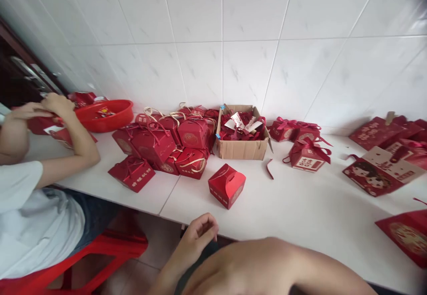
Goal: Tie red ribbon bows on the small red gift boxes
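Note:
My left hand (202,233) hovers at the table's front edge with its fingers loosely curled in and nothing visible in them. Large and blurred along the bottom, my right arm and what looks like the back of my right hand (240,266) come in close to the camera; its fingers are hidden. Just beyond my left hand, apart from it, a red gift box (227,185) stands folded up with its top flaps closed and no ribbon on it. A dark red curved strip (269,169) lies to the right of that box.
A cardboard carton (243,150) holds ribbons and cards. Red boxes with cord handles (155,146) are piled left of it. Ribbon-tied boxes (307,153) and flat cartons (380,170) lie rightward. A co-worker (36,224) sits at the left, near a red basin (116,116).

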`<state>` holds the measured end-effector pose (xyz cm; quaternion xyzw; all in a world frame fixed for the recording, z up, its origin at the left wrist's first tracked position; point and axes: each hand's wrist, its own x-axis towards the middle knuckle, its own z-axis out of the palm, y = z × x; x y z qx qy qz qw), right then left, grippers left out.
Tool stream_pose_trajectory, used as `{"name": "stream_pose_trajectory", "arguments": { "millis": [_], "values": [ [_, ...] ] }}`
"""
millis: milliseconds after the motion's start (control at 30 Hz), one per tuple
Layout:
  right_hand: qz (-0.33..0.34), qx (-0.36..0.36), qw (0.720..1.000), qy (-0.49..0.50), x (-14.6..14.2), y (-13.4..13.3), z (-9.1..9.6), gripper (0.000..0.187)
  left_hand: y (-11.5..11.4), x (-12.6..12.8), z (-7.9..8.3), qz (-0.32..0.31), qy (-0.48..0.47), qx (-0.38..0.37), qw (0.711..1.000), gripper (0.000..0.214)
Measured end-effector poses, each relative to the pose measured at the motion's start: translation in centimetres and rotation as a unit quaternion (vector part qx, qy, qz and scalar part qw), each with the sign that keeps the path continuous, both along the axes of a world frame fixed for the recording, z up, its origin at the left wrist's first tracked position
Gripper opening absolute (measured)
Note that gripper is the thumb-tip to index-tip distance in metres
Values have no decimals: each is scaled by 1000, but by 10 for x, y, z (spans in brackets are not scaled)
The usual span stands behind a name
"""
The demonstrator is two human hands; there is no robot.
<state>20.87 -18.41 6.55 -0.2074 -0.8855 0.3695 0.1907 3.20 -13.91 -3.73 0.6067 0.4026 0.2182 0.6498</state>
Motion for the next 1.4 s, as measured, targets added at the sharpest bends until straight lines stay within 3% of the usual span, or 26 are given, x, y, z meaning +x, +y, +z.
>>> {"name": "stream_pose_trajectory", "arguments": {
  "millis": [100,200,300,467,667,767,900,1000,1067,1167,1233,1400],
  "values": [
    [-35,1,999,-3,31,25,-5,36,3,-17,-10,69,76,47,994,25],
    [-224,2,969,-104,73,49,-10,37,3,-23,-22,50,112,53,991,27],
    [-341,13,917,-209,106,63,-9,45,5,-18,-27,58,134,82,986,33],
    [-392,32,904,-164,131,66,1,51,18,4,-24,110,151,146,971,62],
    [-425,-10,890,-166,151,59,8,43,45,35,-15,29,123,148,981,65],
    [-461,2,876,-140,164,51,10,42,65,45,9,-18,116,173,978,57],
    [-511,25,849,-133,175,41,8,41,100,65,72,31,129,291,947,42],
    [-512,38,848,-128,177,37,8,41,134,98,112,49,126,397,908,23],
    [-515,45,847,-123,176,35,10,41,160,128,121,40,144,433,889,18],
    [-516,49,847,-118,175,34,12,39,200,170,108,11,264,409,874,16],
    [-509,44,852,-116,174,34,12,38,221,189,93,14,299,397,867,31],
    [-504,39,856,-107,174,33,8,39,245,201,71,47,360,383,850,49]
  ]
}}
